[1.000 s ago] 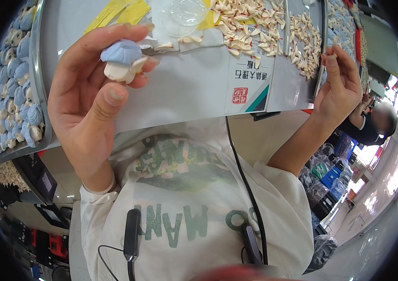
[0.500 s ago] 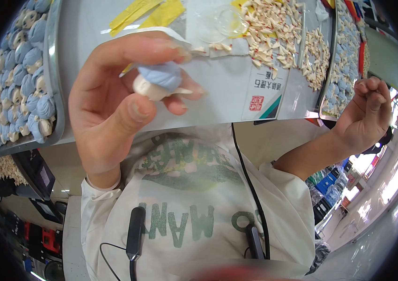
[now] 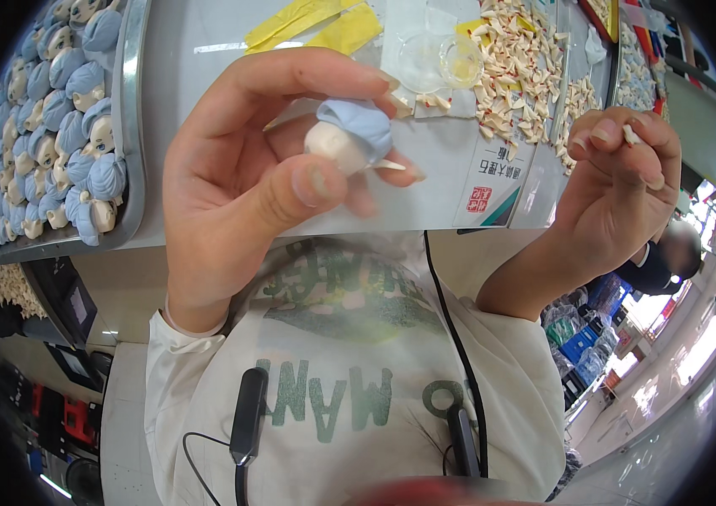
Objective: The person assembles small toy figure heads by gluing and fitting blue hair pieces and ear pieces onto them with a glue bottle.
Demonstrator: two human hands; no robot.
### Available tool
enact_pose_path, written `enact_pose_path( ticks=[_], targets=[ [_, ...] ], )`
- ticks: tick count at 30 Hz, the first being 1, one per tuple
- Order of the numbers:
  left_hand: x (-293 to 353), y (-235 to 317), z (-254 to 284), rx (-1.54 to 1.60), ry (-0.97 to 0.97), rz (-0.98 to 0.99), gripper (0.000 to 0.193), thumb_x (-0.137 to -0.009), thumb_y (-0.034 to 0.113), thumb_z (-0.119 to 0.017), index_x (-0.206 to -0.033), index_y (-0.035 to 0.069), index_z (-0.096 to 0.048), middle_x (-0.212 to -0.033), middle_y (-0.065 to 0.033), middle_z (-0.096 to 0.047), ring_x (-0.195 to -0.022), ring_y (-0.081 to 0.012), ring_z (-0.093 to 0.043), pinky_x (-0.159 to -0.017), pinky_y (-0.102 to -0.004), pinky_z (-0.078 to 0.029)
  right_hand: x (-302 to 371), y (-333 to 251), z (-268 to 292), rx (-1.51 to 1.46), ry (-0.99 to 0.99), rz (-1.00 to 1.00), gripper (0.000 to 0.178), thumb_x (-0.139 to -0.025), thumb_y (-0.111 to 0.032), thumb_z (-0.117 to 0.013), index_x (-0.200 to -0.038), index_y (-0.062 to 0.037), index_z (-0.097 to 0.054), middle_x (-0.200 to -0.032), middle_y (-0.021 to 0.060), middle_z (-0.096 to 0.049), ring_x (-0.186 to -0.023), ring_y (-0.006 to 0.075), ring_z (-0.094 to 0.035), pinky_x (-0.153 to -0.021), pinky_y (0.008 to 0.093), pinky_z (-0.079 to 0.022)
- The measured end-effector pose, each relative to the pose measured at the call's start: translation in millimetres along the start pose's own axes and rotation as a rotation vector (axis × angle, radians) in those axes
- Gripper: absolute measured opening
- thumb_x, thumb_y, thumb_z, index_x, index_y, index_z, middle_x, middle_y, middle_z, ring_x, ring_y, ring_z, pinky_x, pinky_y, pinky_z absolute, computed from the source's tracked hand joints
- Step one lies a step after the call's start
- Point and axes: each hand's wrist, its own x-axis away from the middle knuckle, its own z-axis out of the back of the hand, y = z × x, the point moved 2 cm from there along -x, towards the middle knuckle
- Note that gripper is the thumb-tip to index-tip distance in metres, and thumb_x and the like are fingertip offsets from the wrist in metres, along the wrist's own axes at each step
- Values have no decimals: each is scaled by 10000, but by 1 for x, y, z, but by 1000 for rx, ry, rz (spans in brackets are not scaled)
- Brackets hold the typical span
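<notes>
Between the thumb and fingers of my left hand [image 3: 235, 169] is a small doll head [image 3: 353, 131] with blue moulded hair and a pale face part. It is held above the table's near edge. A thin pale point juts from its lower right side, by my fingertips. Off to the right, my right hand [image 3: 615, 190] is raised with curled fingers, apart from the head. Its fingertips pinch a tiny cream-white pointed piece [image 3: 630, 135]. My left fingers hide part of the doll head.
At left a metal tray [image 3: 133, 126] holds many blue-haired doll heads. Cream pieces with red tips [image 3: 520, 76] lie heaped at the far right, beside a clear round dish [image 3: 421, 63] and yellow strips [image 3: 345, 29]. Another tray of blue parts [image 3: 634, 80] stands farther right. A person [image 3: 665, 257] is in the background.
My right hand has come inward and up from the far right, and a small cream piece now shows at its fingertips. The left hand, still holding the doll head, appears slightly farther right.
</notes>
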Motion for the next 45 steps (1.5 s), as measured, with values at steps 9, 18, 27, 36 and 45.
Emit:
enact_pose_path(
  ticks=[9, 18, 27, 36, 45],
  targets=[
    [0, 0, 1, 26, -28, -13, 436, -751, 304, -630, -1045, 31, -457, -998, -127, -478, -744, -189, -568, -512, -192, -411, -11, 10, -17, 198, 17, 94, 148, -774, -34, -574, -890, 54, -544, -813, 169, -572, -732, 199, -550, -612, 276, -444],
    [-2, -5, 5, -108, -91, -182, 445, -699, 324, -673, -979, 22, -505, -947, -129, -514, -816, -206, -548, -581, -207, -425, -32, 15, -36, 602, -319, 19, 109, -689, 34, -623, -768, 41, -549, -805, 78, -550, -740, 128, -488, -672, 218, -377],
    [-1, -5, 4, 63, -119, -127, 487, -679, 337, -682, -977, -6, -506, -945, -152, -531, -891, -255, -555, -701, -271, -457, -37, 10, -43, 812, -355, 107, 101, -653, 15, -640, -704, 25, -553, -736, 51, -547, -698, 119, -459, -645, 215, -332],
    [-2, -5, 8, -189, -124, -269, 514, -646, 294, -717, -988, -28, -507, -982, -145, -494, -782, -211, -565, -645, -249, -476, -13, 0, -48, 404, -150, 44, 154, -662, -46, -668, -722, 19, -542, -751, 102, -513, -694, 151, -459, -635, 233, -346],
    [0, -5, 3, -144, -137, -245, 451, -688, 164, -682, -1034, -55, -492, -1048, -214, -512, -898, -255, -556, -770, -315, -472, 12, -1, -58, 268, -205, 147, 297, -661, -231, -707, -713, -20, -504, -711, 94, -461, -672, 153, -419, -611, 253, -337]
  ],
)
